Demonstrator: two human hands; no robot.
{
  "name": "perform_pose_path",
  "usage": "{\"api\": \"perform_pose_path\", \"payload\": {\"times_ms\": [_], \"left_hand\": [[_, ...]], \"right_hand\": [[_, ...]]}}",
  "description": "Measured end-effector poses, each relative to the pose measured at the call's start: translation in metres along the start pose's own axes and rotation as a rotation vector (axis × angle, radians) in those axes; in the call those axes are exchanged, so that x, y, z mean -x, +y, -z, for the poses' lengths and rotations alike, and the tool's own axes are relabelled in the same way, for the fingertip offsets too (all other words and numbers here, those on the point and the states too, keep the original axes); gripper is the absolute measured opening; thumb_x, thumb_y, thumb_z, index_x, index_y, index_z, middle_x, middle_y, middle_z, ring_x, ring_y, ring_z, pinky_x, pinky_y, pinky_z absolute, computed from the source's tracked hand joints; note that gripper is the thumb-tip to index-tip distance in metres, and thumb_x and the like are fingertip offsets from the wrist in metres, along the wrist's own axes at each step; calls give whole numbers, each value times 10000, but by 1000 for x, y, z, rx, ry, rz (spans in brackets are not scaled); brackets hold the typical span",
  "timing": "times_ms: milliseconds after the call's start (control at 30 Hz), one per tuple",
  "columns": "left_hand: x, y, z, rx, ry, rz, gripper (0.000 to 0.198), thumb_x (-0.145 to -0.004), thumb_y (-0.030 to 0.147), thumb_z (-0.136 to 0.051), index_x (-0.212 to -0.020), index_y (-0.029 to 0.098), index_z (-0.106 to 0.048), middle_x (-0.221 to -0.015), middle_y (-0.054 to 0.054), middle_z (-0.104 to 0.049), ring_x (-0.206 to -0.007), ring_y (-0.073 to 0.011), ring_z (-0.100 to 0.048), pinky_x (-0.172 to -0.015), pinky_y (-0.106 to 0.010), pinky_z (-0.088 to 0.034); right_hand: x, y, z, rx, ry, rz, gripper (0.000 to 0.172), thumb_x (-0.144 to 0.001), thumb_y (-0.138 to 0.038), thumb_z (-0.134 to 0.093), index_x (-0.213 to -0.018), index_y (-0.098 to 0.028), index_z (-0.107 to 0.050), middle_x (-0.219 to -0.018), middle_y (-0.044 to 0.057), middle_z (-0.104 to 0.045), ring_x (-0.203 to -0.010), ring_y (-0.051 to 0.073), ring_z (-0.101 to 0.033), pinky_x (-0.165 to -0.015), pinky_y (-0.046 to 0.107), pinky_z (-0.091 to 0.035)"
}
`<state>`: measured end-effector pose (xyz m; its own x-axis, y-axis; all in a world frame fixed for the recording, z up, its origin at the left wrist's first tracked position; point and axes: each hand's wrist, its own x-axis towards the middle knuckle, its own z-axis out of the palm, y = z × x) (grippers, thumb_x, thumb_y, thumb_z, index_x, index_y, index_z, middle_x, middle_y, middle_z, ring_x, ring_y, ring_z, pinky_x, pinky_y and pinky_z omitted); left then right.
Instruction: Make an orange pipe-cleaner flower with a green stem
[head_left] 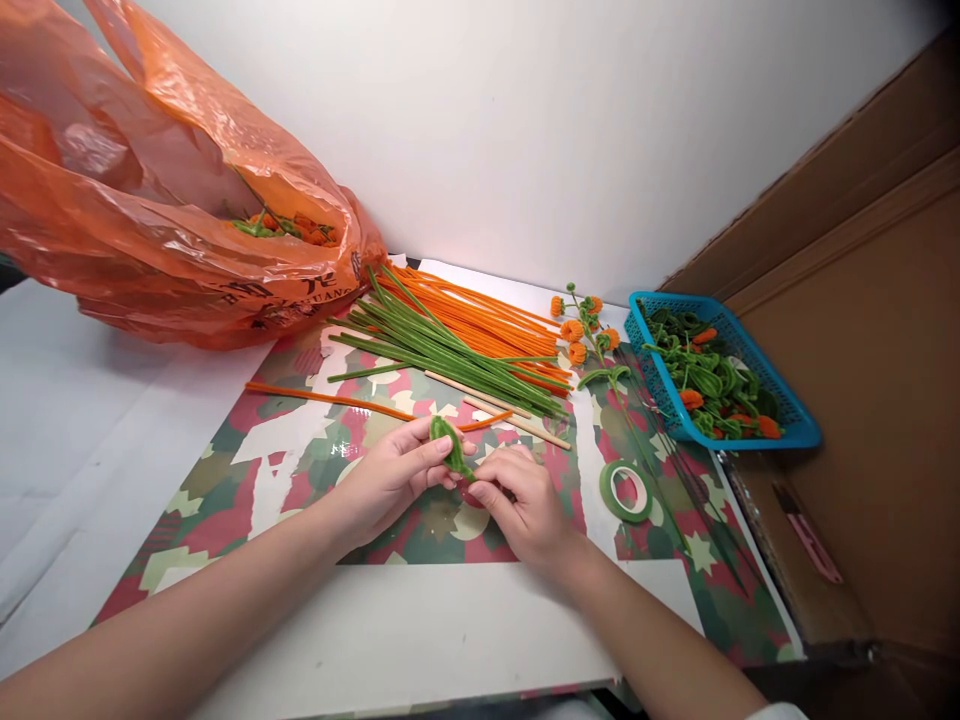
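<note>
Between thumb and fingers, my left hand (401, 470) grips a green pipe-cleaner leaf (448, 445), bent into a pointed loop. My right hand (525, 495) pinches the short stem at the leaf's lower right end. Just beyond the fingers lies an orange pipe cleaner (330, 397), its right part passing behind my left hand. Two thin wooden sticks (540, 432) lie past my right hand. Farther back are a pile of green pipe cleaners (457, 350) and a bundle of orange pipe cleaners (480, 310).
An orange plastic bag (172, 270) with orange and green pieces stands at the back left. To the right are a pipe-cleaner flower stem (600, 340), a roll of green tape (607, 490) and a blue basket (806, 425) of finished pieces. A pink-handled cutter (814, 545) rests on cardboard.
</note>
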<state>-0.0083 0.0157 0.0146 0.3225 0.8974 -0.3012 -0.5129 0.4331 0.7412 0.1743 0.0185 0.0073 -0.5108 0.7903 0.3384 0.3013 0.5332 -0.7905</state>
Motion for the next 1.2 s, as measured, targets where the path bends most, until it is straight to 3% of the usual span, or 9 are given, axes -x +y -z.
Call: {"api": "perform_pose_path", "payload": {"times_ms": [167,333,500,667,900,1100,1200], "left_hand": [[-1,4,-3,36,39,10,244,-703,322,-797,-733,152,-624,-732,13,-630,-578,-57,-549,-566,-165,-491],[-1,4,-2,-75,84,-34,277,-696,329,-795,-778,155,-596,-664,38,-579,-567,-66,-548,-569,-186,-494],[1,1,0,-212,109,-34,335,-707,350,-783,-879,183,-548,-657,58,-576,-539,-65,-562,-542,-180,-467],[2,-1,0,-286,85,-38,348,-701,335,-788,-869,183,-524,-607,79,-568,-523,-64,-570,-540,-171,-461],[4,3,-1,-342,73,-40,359,-671,282,-802,-898,191,-539,-588,73,-565,-539,-92,-578,-529,-189,-473],[7,5,-2,-491,101,-153,285,-677,268,-793,-854,190,-584,-677,39,-588,-600,-95,-584,-546,-184,-477],[7,9,0,-523,47,-45,288,-706,337,-766,-879,187,-592,-688,22,-604,-590,-107,-584,-524,-196,-474]], "right_hand": [[0,-1,1,4,39,3,238,-931,-335,-528,-755,-188,-594,-679,9,-635,-633,141,-543,-691,322,-380],[1,-1,1,22,81,23,219,-948,-239,-472,-767,-195,-585,-685,4,-635,-651,141,-558,-702,322,-388],[1,-4,2,231,208,147,120,-905,-218,-546,-1003,-211,-615,-878,42,-698,-800,185,-599,-743,346,-385],[1,-6,3,403,237,218,157,-894,-117,-516,-920,-216,-636,-781,19,-707,-709,163,-581,-710,348,-336],[1,-6,6,376,138,223,177,-904,-140,-467,-821,-193,-615,-698,18,-669,-644,145,-546,-734,362,-320],[0,-7,4,98,12,54,298,-955,-244,-418,-714,-186,-585,-579,-8,-552,-570,124,-483,-644,305,-359],[1,-7,4,182,16,106,279,-954,-245,-415,-754,-184,-601,-620,8,-583,-609,135,-497,-652,311,-350]]}}
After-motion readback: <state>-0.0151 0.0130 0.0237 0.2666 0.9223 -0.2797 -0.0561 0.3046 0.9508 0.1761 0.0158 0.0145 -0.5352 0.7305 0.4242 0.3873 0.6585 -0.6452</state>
